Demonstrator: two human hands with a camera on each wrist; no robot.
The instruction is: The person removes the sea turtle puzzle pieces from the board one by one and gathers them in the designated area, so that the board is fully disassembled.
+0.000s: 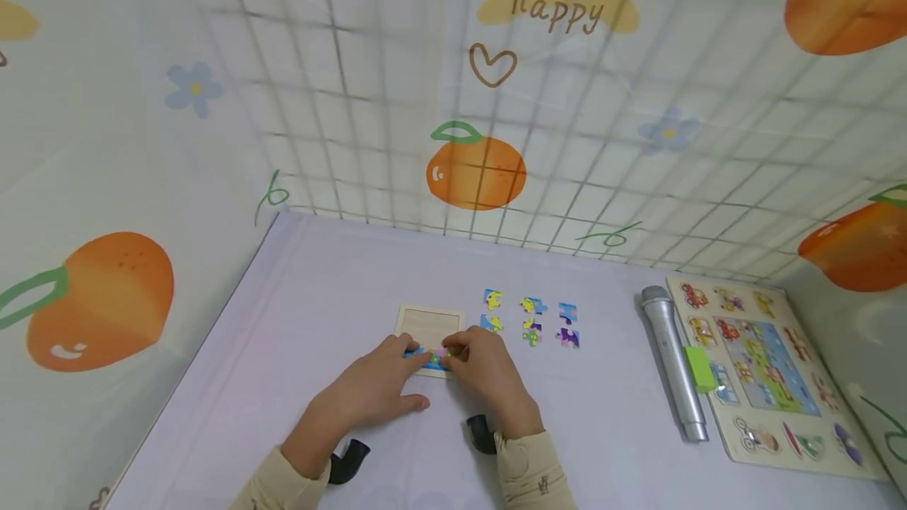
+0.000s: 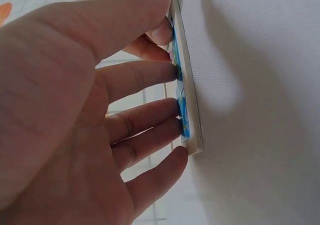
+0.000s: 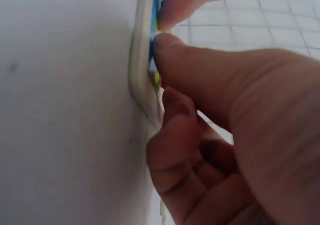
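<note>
A small wooden puzzle tray [image 1: 431, 324] lies in front of me, with blue jigsaw pieces [image 1: 434, 364] along its near edge. Its far part shows bare wood. My left hand [image 1: 372, 384] rests its extended fingertips on these pieces, as the left wrist view shows, with the thumb held apart. At the tray's right near corner, my right hand [image 1: 489, 364] pinches a jigsaw piece [image 3: 157, 79] between thumb and curled fingers; the fingers hide most of it. The tray's pale rim [image 3: 141, 60] runs just beside the right thumb.
Several loose jigsaw pieces [image 1: 531, 306] lie in rows beyond the right hand. Farther right are a silver microphone [image 1: 676, 368], a green block [image 1: 701, 369] and a large wooden picture board [image 1: 772, 368]. A printed cloth wall [image 1: 567, 164] closes off the back.
</note>
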